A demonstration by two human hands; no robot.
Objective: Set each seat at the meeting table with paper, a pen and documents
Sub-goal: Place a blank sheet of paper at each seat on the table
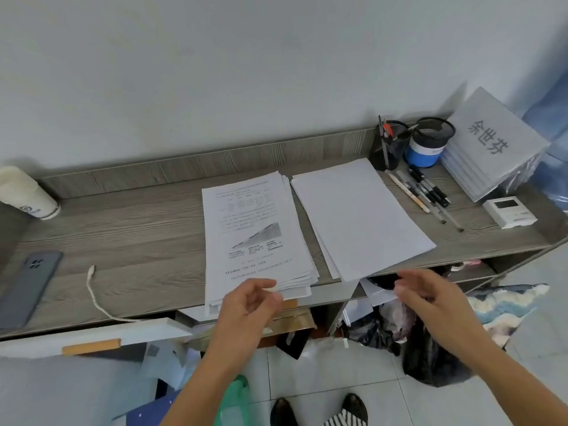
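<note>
Grey wood-grain shelf [138, 229] runs along the wall, bearing a stack of printed documents [255, 232] and, just beside it to the right, a stack of blank paper [359, 216] overhanging the front edge. Loose pens [427, 195] lie right of the paper, near two mesh pen holders [412, 142]. The print on the documents is too blurred to read. The left hand [249, 305] hovers at the documents' near edge, fingers loosely curled, gripping nothing. The right hand [430, 296] is motion-blurred below the paper's corner, apparently open and empty. A phone [30, 284] is cut off at the left edge.
</note>
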